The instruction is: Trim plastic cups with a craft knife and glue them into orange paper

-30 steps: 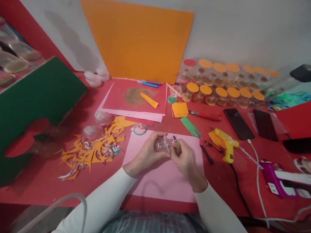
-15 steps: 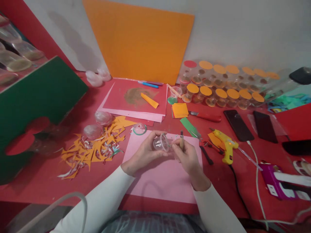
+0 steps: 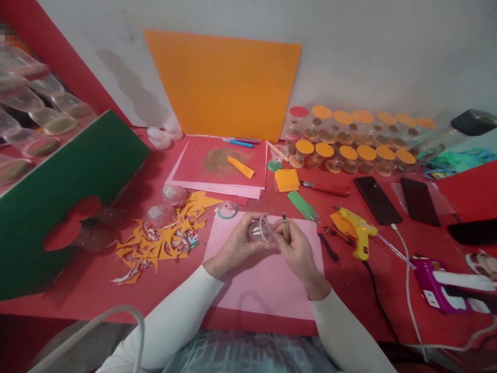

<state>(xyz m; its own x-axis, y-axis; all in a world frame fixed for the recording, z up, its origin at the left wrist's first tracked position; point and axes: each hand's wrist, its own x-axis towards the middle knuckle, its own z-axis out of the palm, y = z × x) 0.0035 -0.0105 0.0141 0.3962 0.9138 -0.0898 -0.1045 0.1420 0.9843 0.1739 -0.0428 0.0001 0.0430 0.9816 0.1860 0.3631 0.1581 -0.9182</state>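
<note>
My left hand (image 3: 235, 244) curls round a clear plastic cup (image 3: 256, 231), thumb below and fingers above, closed only as far as its wall allows. The cup lies on its side in my grip, above the pink sheet (image 3: 264, 295), with its rim turned towards my right hand (image 3: 298, 254). That hand is bent closed around a slim tan-handled tool (image 3: 286, 230), its metal end pointing up and away from me. My right thumb and fingertips come right up beside the cup's rim; whether they touch it or pinch something there, I cannot tell. Just beyond my left hand sits a clear lid with a green ring (image 3: 227, 209), and to the left of it orange paper scraps (image 3: 165, 248) lie in a tangled heap. Past my right hand, a green strip (image 3: 301, 203) lies by the sheet's far edge, and a yellow glue gun (image 3: 362, 235) rests farther right on the red table (image 3: 349, 311)
</note>
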